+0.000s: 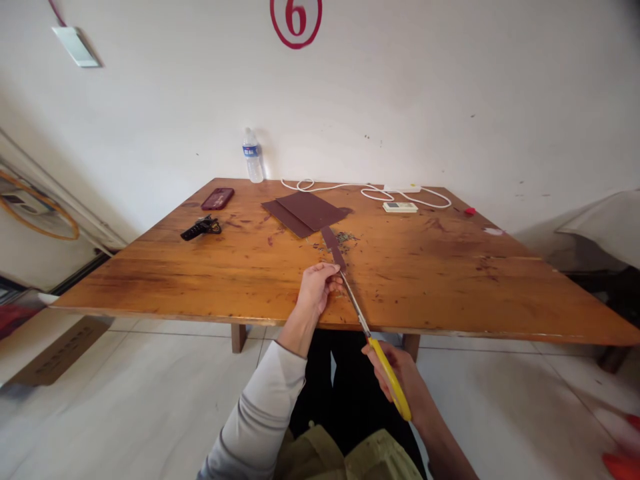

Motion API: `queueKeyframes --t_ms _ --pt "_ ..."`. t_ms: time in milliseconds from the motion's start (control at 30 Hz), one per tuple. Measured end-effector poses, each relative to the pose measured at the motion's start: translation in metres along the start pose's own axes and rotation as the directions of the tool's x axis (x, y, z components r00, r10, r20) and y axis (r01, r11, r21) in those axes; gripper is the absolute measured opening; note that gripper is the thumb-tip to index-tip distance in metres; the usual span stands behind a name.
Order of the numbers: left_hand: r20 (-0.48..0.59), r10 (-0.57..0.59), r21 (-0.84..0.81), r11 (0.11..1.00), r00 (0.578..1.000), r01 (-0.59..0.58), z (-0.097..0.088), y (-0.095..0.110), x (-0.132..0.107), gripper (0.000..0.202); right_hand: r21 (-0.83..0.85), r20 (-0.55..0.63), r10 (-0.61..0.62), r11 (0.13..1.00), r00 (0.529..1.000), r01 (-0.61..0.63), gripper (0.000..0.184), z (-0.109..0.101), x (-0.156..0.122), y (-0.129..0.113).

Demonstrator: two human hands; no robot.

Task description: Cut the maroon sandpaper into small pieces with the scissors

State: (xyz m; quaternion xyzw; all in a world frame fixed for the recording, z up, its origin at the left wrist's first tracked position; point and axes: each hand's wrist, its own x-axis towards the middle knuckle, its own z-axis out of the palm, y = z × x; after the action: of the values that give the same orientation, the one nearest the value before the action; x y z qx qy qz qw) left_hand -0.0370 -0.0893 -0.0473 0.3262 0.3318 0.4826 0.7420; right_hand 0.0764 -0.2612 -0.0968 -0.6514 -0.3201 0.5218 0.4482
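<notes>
Toward the front edge of the orange-brown wooden tabletop (200, 280), a narrow, flat maroon strip (330, 241) ran to the left hand (316, 287), which pinched its near end. The right hand (401, 369) gripped yellow-handled steel scissors (379, 353), blade tips at that end. Trimming seemed the step in hand; another snip would call for a steady pinch. Beside the strip lay grey-brown scraps (345, 237); nearer the back edge, two overlapping maroon sheets (313, 210).

The scissor handles (390, 380) are yellow, the sheets (313, 211) maroon.

Yellow-handled scissors (379, 351) against slim maroon strip (336, 249)
</notes>
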Motion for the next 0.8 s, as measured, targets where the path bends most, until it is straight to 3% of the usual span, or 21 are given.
queueKeyframes --t_ms 300,433,567,800 --pt "-0.007 -0.007 -0.002 1.000 1.000 0.007 0.000 0.000 0.001 0.013 -0.066 -0.057 -0.015 0.998 0.998 0.011 0.042 -0.006 0.002 0.013" --pt "-0.009 0.002 -0.004 1.000 1.000 -0.002 0.001 0.000 0.001 0.012 -0.010 -0.008 0.024 1.000 1.000 -0.024 0.042 -0.006 0.000 0.018" --pt "-0.034 0.007 -0.023 1.000 0.999 -0.007 0.002 0.000 0.000 0.010 0.064 0.001 -0.026 0.998 1.000 0.026 0.048 -0.004 0.000 0.020" --pt "-0.030 0.017 -0.037 0.999 0.999 -0.018 0.002 -0.001 0.000 0.011 0.035 0.008 -0.034 0.999 0.999 0.033 0.054 0.001 0.006 0.022"
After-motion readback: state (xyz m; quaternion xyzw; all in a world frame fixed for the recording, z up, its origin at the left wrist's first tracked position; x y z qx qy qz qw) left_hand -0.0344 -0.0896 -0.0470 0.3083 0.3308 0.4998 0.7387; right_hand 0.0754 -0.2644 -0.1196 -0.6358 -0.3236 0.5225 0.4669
